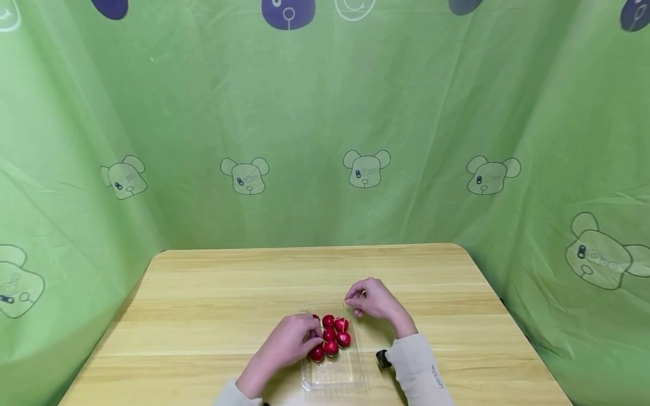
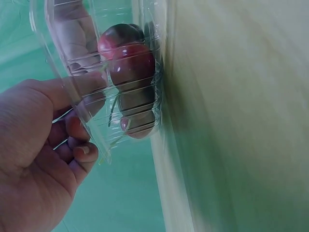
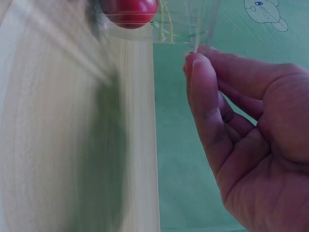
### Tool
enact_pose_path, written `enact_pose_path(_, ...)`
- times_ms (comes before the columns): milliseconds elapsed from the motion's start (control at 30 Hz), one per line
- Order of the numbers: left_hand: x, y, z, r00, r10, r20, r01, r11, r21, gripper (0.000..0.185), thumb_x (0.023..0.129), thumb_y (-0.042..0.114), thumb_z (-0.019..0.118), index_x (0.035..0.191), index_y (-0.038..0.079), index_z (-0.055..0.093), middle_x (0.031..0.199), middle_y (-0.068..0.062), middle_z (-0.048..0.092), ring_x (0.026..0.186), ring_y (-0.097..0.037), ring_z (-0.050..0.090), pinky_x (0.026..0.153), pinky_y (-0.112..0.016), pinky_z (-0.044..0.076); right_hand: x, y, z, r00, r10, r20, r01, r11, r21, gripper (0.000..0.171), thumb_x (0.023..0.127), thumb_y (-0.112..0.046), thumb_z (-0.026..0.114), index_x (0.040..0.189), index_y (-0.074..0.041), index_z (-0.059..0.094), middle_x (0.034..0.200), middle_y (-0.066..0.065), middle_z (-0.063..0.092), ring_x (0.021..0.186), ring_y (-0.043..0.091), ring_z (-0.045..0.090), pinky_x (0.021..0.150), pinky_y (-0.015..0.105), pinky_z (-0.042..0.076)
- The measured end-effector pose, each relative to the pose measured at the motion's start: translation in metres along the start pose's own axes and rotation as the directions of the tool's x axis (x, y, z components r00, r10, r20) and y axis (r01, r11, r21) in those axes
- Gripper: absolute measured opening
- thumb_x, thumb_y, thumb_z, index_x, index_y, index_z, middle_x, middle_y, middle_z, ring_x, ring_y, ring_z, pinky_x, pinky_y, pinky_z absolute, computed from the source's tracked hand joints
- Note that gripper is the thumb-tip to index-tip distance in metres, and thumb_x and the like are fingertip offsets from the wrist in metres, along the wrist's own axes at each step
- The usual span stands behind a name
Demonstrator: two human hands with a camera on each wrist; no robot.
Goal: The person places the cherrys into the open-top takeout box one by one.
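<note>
Holding the clear tray of radishes at the counter's 6 o'clock, left hand grips its side; right hand pinches the 1 o'clock corner; keep it level, move gently

On the 1 wooden table sit 1 clear plastic tray and 7 visible red radishes.
</note>
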State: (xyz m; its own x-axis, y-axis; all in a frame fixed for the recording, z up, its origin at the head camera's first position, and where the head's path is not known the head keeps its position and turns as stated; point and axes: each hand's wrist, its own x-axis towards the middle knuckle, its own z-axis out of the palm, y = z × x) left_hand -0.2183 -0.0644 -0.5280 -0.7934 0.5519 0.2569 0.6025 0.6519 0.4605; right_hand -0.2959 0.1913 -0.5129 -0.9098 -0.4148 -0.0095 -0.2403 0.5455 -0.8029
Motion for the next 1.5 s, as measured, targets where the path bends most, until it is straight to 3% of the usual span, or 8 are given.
enact_pose_path(400,0.002,0.0,0.002,0.997,0.066,-0.04,-0.063,0.996,0.068,0.007,0.087,0.014,0.082,0.087,0.017,0.075,0.082,0.008,0.07,0.075,-0.004,0.063,0.074,-0.015,0.055,0.001,0.002,-0.003,1.0,0.009,-0.005,-0.009,1.0,-0.001,0.005,0.094,-0.005,0.074,0.096,-0.001,0.076,0.078,0.012,0.071,0.061,0.017,0.067,0.061,0.04,0.063)
enact_pose_path(667,0.001,0.0,0.003,0.999,0.037,-0.018,-0.036,0.998,0.049,0.007,0.088,0.015,0.082,0.087,0.017,0.076,0.083,0.008,0.07,0.075,0.002,0.059,0.074,-0.014,0.054,-0.002,0.003,-0.001,1.0,0.018,0.004,-0.018,1.0,0.01,0.007,0.094,-0.006,0.074,0.097,0.0,0.076,0.081,0.016,0.072,0.061,0.015,0.067,0.063,0.042,0.064)
enact_pose_path(1133,0.0,0.0,-0.001,1.0,0.025,-0.018,-0.024,1.0,0.011,0.007,0.088,0.012,0.081,0.091,0.014,0.075,0.085,0.006,0.071,0.076,0.0,0.061,0.074,-0.014,0.055,-0.001,0.001,-0.002,1.0,0.023,-0.002,-0.023,1.0,0.002,0.006,0.094,-0.006,0.073,0.097,-0.001,0.076,0.079,0.013,0.071,0.061,0.016,0.067,0.063,0.04,0.064)
enact_pose_path(1500,-0.001,-0.011,-0.022,0.999,-0.042,-0.023,0.04,0.997,-0.072,0.014,0.094,0.017,0.076,0.105,0.01,0.075,0.086,0.008,0.07,0.073,0.005,0.056,0.069,-0.015,0.054,0.002,0.003,-0.004,0.999,0.035,-0.001,-0.035,0.999,0.023,0.017,0.096,-0.01,0.072,0.108,0.002,0.074,0.085,0.018,0.071,0.065,0.022,0.07,0.066,0.043,0.064)
